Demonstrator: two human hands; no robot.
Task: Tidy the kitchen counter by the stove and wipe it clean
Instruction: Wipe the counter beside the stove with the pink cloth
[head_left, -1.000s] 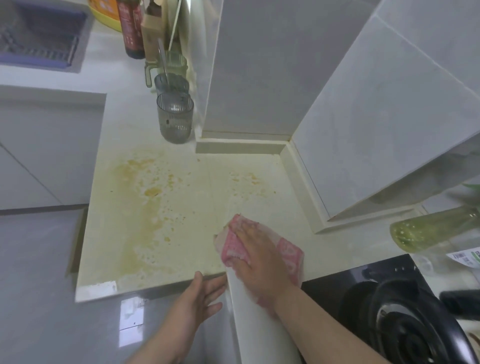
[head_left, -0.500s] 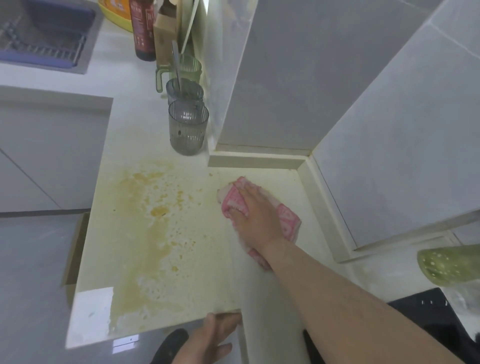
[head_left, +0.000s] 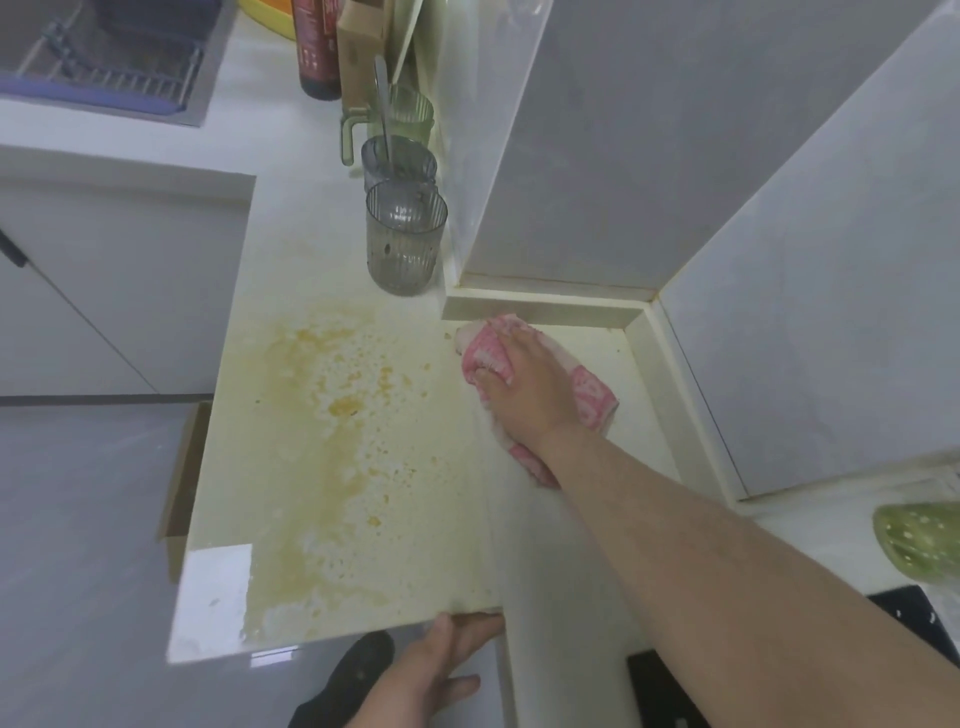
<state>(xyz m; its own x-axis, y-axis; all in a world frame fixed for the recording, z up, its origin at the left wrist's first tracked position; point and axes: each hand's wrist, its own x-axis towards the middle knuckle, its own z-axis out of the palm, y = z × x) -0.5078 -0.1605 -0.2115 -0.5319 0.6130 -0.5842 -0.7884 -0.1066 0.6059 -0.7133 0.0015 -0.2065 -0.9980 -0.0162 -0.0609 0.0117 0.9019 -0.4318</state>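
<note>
The cream counter (head_left: 291, 545) carries a wide yellow-brown stain (head_left: 337, 410) over its left and middle. My right hand (head_left: 524, 387) lies flat on a pink patterned cloth (head_left: 595, 400) and presses it down in the back corner, close to the raised ledge (head_left: 540, 312). The cloth shows on both sides of the hand. The strip of counter under my right forearm looks paler than the stained part. My left hand (head_left: 441, 657) rests against the counter's front edge with relaxed fingers and holds nothing.
Two grey ribbed cups (head_left: 405, 236) and a green mug (head_left: 410, 111) stand in a row at the back, with a dark bottle (head_left: 317, 47) and carton behind. A sink with a rack (head_left: 104, 57) is at the far left. A black stove (head_left: 914, 623) and a green bottle (head_left: 919, 540) are at right.
My right hand has pushed the cloth away from the front edge to the back corner by the ledge. My left hand has stayed at the front edge.
</note>
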